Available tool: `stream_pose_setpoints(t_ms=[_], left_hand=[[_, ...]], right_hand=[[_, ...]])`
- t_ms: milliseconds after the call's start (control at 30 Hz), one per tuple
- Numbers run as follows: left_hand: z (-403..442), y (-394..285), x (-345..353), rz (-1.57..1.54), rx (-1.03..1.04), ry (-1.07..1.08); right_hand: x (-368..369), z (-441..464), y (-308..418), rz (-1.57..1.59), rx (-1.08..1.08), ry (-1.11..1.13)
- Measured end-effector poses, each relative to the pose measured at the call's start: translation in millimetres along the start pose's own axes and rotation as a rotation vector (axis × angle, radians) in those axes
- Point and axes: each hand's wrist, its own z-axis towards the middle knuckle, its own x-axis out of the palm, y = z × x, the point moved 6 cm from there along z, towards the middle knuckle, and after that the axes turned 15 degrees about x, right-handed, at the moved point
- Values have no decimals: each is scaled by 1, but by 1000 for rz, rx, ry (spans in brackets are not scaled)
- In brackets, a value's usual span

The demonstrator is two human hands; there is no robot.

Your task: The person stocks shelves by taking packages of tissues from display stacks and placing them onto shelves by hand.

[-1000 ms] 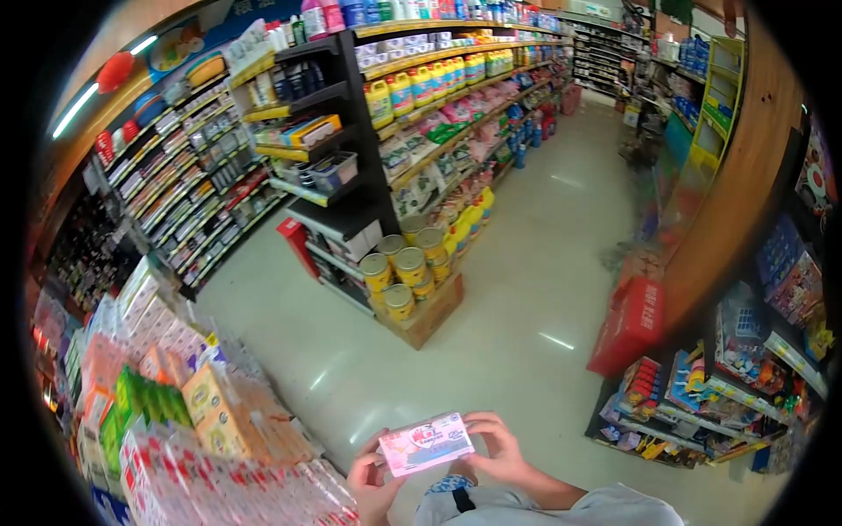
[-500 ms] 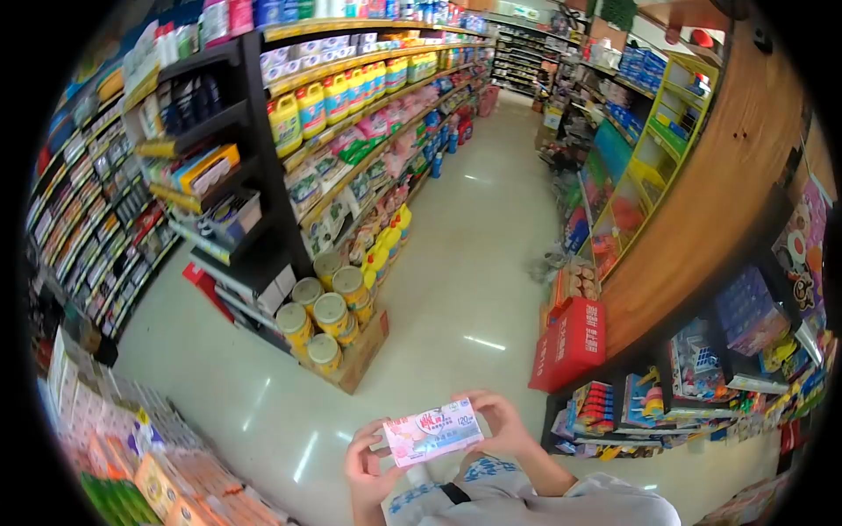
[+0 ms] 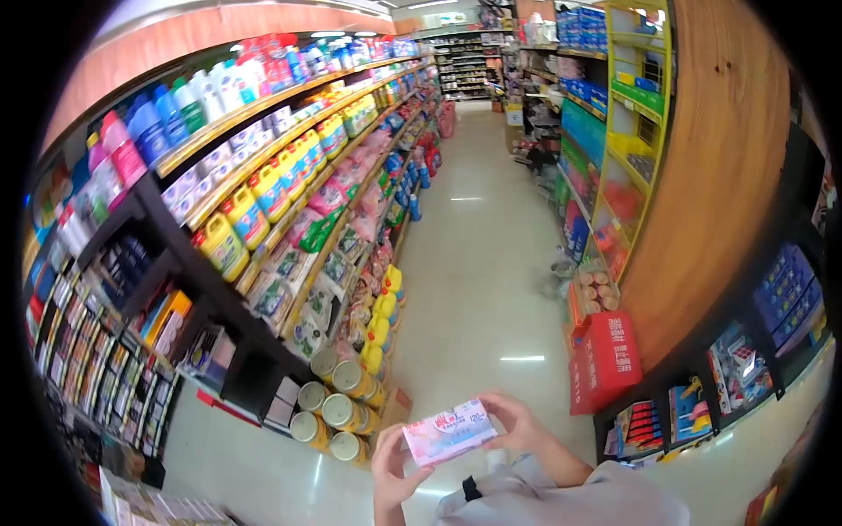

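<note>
A pink and white rectangular pack (image 3: 450,432), printed with red characters and "120", is held level in front of my body. My left hand (image 3: 395,466) grips its left end, thumb at the lower edge. On the other end my right hand (image 3: 517,427) is closed, with the fingers along the upper right corner. What the pack contains cannot be seen. Below it are my grey clothing (image 3: 570,500) and a dark strap.
Yellow tubs (image 3: 346,410) are stacked at the aisle's left, below shelves of yellow detergent jugs (image 3: 250,215). To the right stand a red box (image 3: 605,364), a yellow rack (image 3: 631,131) and a wooden panel (image 3: 719,131). The tiled aisle floor (image 3: 474,289) runs between them.
My view has tipped upward and shifted, showing more of the upper shelves and far aisle. Both hands still hold the pack, which now appears slightly farther right and more tilted.
</note>
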Motion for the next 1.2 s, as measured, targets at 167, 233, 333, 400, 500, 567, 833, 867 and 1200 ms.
stream_pose_setpoints(t_ms=[167,233,333,400,500,567,833,867,1200], left_hand=[[59,70,34,-102,-87,63],[74,89,43,-135,-94,24],[99,109,54,-146,-130,69],[113,128,55,-139,-147,116],[126,164,46,-207,-182,38],[136,188,38,-231,-214,14],[215,273,-16,-219,-191,-137],[233,278,-21,-254,-144,-142],[336,350,-84,-171,-84,-93]], right_hand=[[-72,30,19,-124,-1,-72],[-95,39,15,-128,-63,-140],[-118,50,15,-69,-71,-172],[-133,63,10,-68,-71,-158],[-152,93,-3,-69,-46,-159],[-163,121,-11,-84,-22,-174],[-190,256,4,-522,-9,-110],[-191,275,6,-531,-24,-112],[-227,418,-36,-417,-39,25]])
